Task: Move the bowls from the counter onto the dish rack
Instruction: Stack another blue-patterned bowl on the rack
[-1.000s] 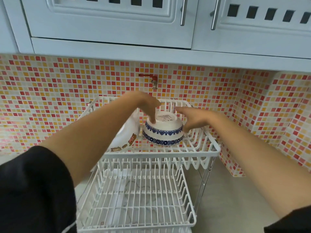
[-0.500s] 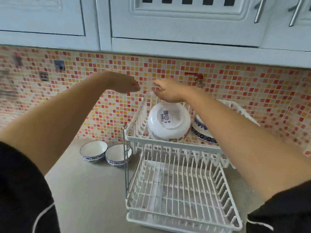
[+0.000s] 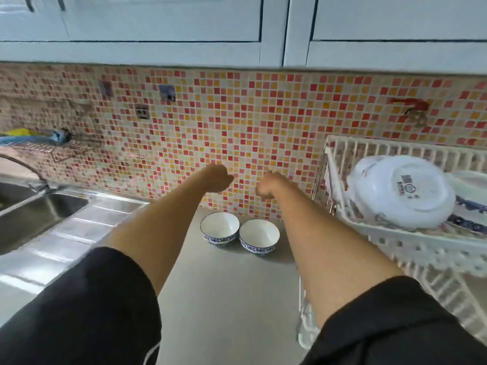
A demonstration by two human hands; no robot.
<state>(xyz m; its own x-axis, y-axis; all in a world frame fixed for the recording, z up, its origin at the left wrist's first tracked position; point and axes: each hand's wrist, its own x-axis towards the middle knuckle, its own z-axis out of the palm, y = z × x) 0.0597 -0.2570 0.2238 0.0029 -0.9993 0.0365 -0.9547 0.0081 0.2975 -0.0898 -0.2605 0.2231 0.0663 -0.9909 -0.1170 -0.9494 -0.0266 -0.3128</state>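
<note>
Two small white bowls with blue patterned outsides stand side by side and upright on the grey counter near the tiled wall, the left bowl (image 3: 220, 227) and the right bowl (image 3: 259, 236). My left hand (image 3: 217, 177) and my right hand (image 3: 266, 185) hover above and behind them, both empty, fingers drooping downward and loosely curled. At the right the white two-tier dish rack (image 3: 374, 241) holds a large white bowl (image 3: 400, 191) tipped on its side on the upper tier, and behind it a blue-patterned bowl (image 3: 471, 206), mostly hidden.
A steel sink (image 3: 34, 214) with a drainboard and a curved tap lies at the left. A wire shelf with blue and yellow items hangs on the mosaic wall. White wall cabinets run overhead. Grey counter stretches in front of the bowls.
Both hands left the blue-patterned bowl on the rack's upper tier and swung left. The view panned left with them, so the two counter bowls now lie below my hands.
</note>
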